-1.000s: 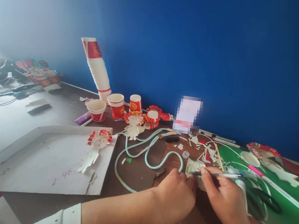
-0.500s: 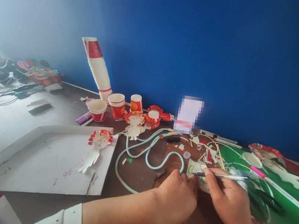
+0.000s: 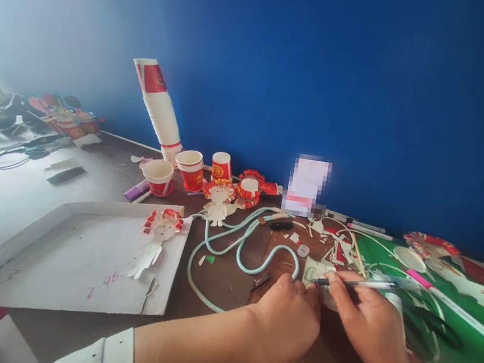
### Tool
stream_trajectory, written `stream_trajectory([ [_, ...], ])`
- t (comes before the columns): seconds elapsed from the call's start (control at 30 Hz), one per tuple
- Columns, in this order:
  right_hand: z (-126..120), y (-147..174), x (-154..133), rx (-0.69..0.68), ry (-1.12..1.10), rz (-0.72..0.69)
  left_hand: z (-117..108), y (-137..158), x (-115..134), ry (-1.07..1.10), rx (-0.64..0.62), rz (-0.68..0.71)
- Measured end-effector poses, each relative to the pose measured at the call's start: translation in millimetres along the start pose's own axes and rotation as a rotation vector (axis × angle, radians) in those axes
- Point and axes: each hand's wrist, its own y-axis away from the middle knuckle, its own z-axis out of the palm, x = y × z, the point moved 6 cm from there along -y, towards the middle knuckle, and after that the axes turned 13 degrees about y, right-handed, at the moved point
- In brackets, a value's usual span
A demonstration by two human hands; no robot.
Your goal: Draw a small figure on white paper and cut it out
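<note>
My right hand [image 3: 373,320] pinches a pen [image 3: 375,285], with the dark tip pointing left over a small piece of pale paper [image 3: 314,270]. Green marks or print show on that paper. My left hand [image 3: 287,323] is closed, its curled fingers at the paper's near edge; the fingertips are mostly hidden behind the hand. Left of my forearm, a paper doll [image 3: 148,257] with a red fringed head lies on a white box lid [image 3: 78,260]. A second doll [image 3: 217,208] lies farther back, by the red cups.
A pale blue cable [image 3: 192,277] loops left of my hands. Paper scraps [image 3: 340,249] lie beyond them. Red paper cups [image 3: 190,168] and a leaning cup stack [image 3: 159,113] stand near the blue wall. A pink-capped marker [image 3: 455,298] crosses a green sheet [image 3: 481,335] at right.
The pen and my right hand have shifted very slightly at the paper. My left hand stays in place, and the rest looks unchanged.
</note>
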Motion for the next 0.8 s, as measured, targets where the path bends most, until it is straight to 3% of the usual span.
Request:
stream_trajectory([
  [0.8, -3.1, -2.2, -0.9, 0.031, 0.052, 0.043, 4.0, -0.2, -0.4, 0.002, 0.004, 0.006],
])
